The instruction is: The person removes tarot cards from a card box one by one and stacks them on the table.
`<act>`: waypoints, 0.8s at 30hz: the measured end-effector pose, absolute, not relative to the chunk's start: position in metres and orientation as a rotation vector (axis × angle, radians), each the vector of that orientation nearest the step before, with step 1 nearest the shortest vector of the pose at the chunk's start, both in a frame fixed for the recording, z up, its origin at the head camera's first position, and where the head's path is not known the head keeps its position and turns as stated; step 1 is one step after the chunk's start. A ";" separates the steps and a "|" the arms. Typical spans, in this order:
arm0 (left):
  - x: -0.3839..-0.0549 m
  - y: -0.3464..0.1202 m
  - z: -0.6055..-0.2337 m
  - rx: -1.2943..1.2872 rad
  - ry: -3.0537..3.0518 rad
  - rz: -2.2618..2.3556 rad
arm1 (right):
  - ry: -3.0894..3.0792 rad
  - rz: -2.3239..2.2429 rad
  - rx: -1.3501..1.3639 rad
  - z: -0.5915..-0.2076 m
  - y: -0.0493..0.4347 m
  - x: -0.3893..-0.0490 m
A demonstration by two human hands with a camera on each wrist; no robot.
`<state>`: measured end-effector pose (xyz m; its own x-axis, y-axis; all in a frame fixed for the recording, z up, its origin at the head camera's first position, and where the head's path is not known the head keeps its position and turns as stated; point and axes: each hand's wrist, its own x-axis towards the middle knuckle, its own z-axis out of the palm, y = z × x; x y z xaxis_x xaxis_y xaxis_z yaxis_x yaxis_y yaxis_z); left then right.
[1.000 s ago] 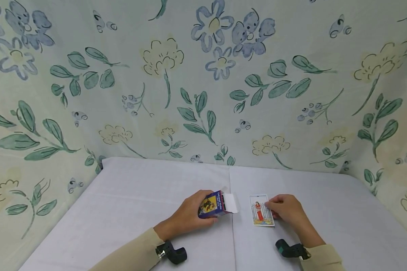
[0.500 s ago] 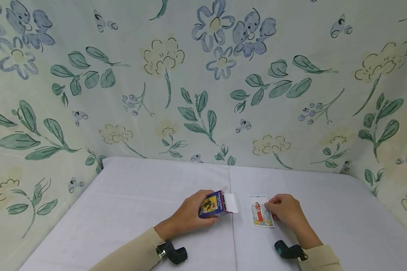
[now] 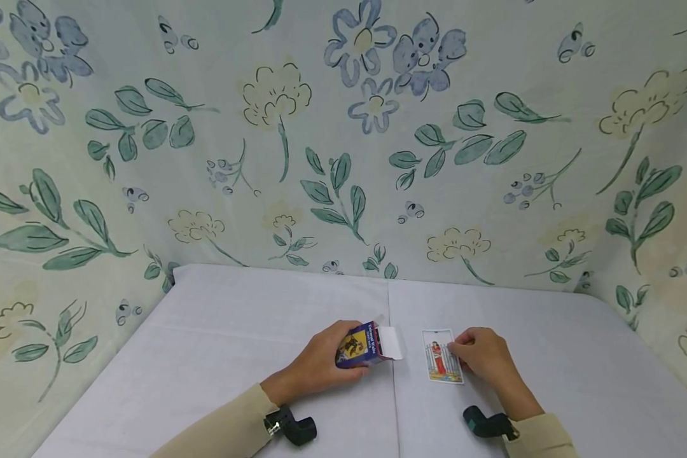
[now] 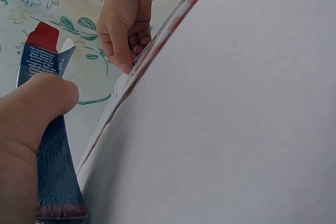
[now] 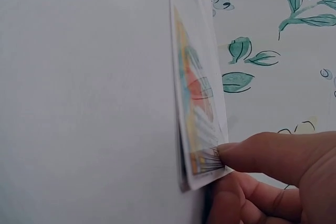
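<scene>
My left hand (image 3: 315, 362) grips a blue tarot card box (image 3: 352, 348) around its sides, near the middle of the table. The box's white end flap (image 3: 390, 343) stands open toward the right. In the left wrist view, the thumb (image 4: 50, 95) lies across the box's narrow side, below a red tab (image 4: 43, 38). To the right, my right hand (image 3: 486, 357) pinches a tarot card (image 3: 438, 364) by its right edge. That card shows a red-robed figure. Seen from the right wrist, the thumb (image 5: 262, 156) presses on the card's face; a dark edge shows beneath it.
A white cloth (image 3: 252, 318) with a crease covers the table. Behind it and at both sides hangs a floral curtain (image 3: 298, 191). Each wrist carries a small black camera, such as the left one (image 3: 298, 431).
Almost nothing differs. The card shifts very slightly in my right hand, and the right wrist moves a touch to the left; my left hand and the box stay put.
</scene>
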<state>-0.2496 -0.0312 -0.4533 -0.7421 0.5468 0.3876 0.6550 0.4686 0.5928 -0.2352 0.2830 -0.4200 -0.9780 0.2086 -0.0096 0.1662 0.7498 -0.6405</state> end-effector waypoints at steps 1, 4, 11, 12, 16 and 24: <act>-0.250 -0.031 -0.453 -1.056 -2.567 -1.131 | -2.881 1.042 -0.307 -0.420 0.283 -0.235; -0.249 -0.031 -0.453 -1.052 -2.568 -1.127 | -2.883 1.040 -0.302 -0.420 0.283 -0.235; -0.250 -0.032 -0.454 -1.065 -2.551 -1.138 | -2.888 1.033 -0.311 -0.421 0.283 -0.236; -0.250 -0.032 -0.454 -1.068 -2.545 -1.139 | -2.888 1.032 -0.311 -0.421 0.283 -0.236; -0.251 -0.032 -0.455 -1.078 -2.528 -1.143 | -2.892 1.025 -0.314 -0.422 0.284 -0.237; -0.250 -0.032 -0.454 -1.077 -2.530 -1.150 | -2.894 1.036 -0.313 -0.422 0.284 -0.236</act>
<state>-0.2505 -0.0319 -0.4545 -0.7274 0.5476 0.4135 0.6716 0.4444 0.5929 -0.2362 0.2838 -0.4222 -0.9782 0.2069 -0.0195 0.1723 0.7550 -0.6327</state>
